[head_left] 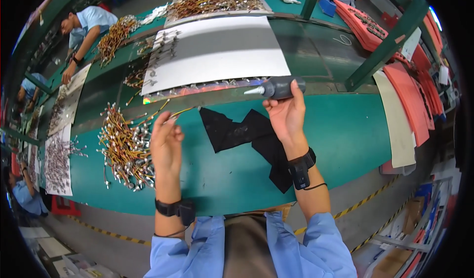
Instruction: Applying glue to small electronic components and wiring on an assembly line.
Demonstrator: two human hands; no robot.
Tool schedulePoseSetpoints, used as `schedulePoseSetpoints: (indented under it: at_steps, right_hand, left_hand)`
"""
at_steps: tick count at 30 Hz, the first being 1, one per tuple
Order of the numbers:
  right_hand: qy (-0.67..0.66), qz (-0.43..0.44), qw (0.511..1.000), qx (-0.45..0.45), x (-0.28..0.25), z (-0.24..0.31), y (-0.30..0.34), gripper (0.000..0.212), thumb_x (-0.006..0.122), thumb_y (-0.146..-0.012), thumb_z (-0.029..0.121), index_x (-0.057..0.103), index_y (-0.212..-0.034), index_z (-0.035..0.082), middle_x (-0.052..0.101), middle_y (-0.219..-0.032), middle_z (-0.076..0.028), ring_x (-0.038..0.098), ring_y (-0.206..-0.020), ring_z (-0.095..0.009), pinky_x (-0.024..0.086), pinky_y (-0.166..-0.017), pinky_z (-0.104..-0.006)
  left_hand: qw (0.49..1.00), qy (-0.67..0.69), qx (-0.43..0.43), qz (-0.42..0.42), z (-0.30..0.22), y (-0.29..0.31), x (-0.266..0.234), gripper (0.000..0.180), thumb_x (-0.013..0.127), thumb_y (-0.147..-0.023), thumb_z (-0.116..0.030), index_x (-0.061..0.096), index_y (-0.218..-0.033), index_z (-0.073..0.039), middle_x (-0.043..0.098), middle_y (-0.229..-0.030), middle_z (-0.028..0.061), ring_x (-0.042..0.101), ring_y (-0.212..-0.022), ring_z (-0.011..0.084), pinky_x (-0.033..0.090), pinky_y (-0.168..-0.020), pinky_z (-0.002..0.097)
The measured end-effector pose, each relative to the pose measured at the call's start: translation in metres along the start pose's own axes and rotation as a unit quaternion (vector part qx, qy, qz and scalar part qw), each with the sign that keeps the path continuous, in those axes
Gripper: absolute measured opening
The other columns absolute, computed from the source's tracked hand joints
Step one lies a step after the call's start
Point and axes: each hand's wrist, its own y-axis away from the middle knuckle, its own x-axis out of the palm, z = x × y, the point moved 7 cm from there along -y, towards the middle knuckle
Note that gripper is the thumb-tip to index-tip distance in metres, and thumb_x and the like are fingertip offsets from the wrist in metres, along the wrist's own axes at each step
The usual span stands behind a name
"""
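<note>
My left hand (167, 139) is closed, its fingertips pinching a short wire lead (185, 111) with yellow and dark strands. The lead points to the right, and its far end reaches the corner of a black cloth (229, 130). In my right hand (289, 112) lies a dark squeeze bottle (280, 88), tipped on its side. Its white tapered nozzle (254, 91) faces left. Beside my left hand, a heap of wired parts (123, 149) with orange-brown leads and silvery ends rests on the green tabletop (340, 130).
Beyond the tabletop lies a large white board (222, 51), with more wired parts (215, 2) piled on a tray behind it. A green post (390, 43) rises at the right, near stacked pink foam trays (405, 95). Another person (89, 28) works at the left.
</note>
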Motion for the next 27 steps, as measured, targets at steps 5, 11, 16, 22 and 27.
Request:
schedulePoseSetpoints:
  at_steps: [5, 11, 16, 22, 27]
  right_hand:
    - [0.017, 0.003, 0.998, -0.067, -0.004, -0.009, 0.006, 0.036, 0.043, -0.089, 0.036, 0.05, -0.099, 0.002, 0.058, -0.096, -0.014, 0.046, -0.058, -0.012, 0.041, -0.062, -0.03]
    - [-0.001, -0.029, 0.998, -0.053, -0.022, -0.021, 0.011, 0.037, 0.042, -0.09, 0.036, 0.05, -0.101, 0.001, 0.058, -0.098, -0.016, 0.046, -0.059, -0.012, 0.042, -0.063, -0.0302]
    - [-0.011, -0.004, 1.0, 0.028, -0.016, -0.059, 0.022, 0.037, 0.041, -0.09, 0.035, 0.05, -0.1, 0.001, 0.058, -0.099, -0.017, 0.049, -0.063, -0.013, 0.042, -0.063, -0.0286]
    - [0.106, -0.005, 0.991, 0.077, -0.027, -0.089, 0.023, 0.035, 0.04, -0.091, 0.033, 0.051, -0.099, 0.0, 0.059, -0.098, -0.015, 0.052, -0.068, -0.013, 0.042, -0.064, -0.0252]
    - [0.099, -0.014, 0.995, 0.018, -0.033, -0.065, 0.008, 0.035, 0.04, -0.091, 0.032, 0.05, -0.1, -0.001, 0.058, -0.097, -0.016, 0.049, -0.064, -0.012, 0.042, -0.065, -0.0259]
  left_hand:
    - [0.997, 0.054, -0.05, 0.022, 0.037, 0.002, -0.003, 0.021, 0.052, -0.082, -0.004, 0.049, -0.103, -0.001, 0.054, -0.088, 0.0082, 0.052, -0.073, 0.0154, 0.044, -0.061, 0.0253]
    - [0.995, 0.067, -0.071, 0.015, 0.043, 0.015, -0.005, 0.019, 0.051, -0.083, -0.003, 0.049, -0.101, -0.002, 0.055, -0.095, 0.0112, 0.057, -0.078, 0.0188, 0.048, -0.061, 0.0271]
    - [1.0, 0.014, -0.017, -0.011, 0.03, 0.018, -0.007, 0.019, 0.051, -0.084, -0.004, 0.049, -0.102, -0.003, 0.055, -0.099, 0.0109, 0.058, -0.078, 0.0189, 0.048, -0.061, 0.0265]
    - [0.992, -0.097, 0.078, -0.01, 0.013, 0.016, 0.004, 0.037, 0.054, -0.083, -0.006, 0.043, -0.118, 0.001, 0.052, -0.103, 0.0119, 0.06, -0.077, 0.0198, 0.052, -0.063, 0.0271]
    - [0.977, -0.185, 0.099, 0.034, 0.012, 0.017, 0.037, 0.035, 0.052, -0.084, -0.004, 0.046, -0.118, 0.003, 0.051, -0.1, 0.0119, 0.061, -0.076, 0.0187, 0.051, -0.058, 0.0244]
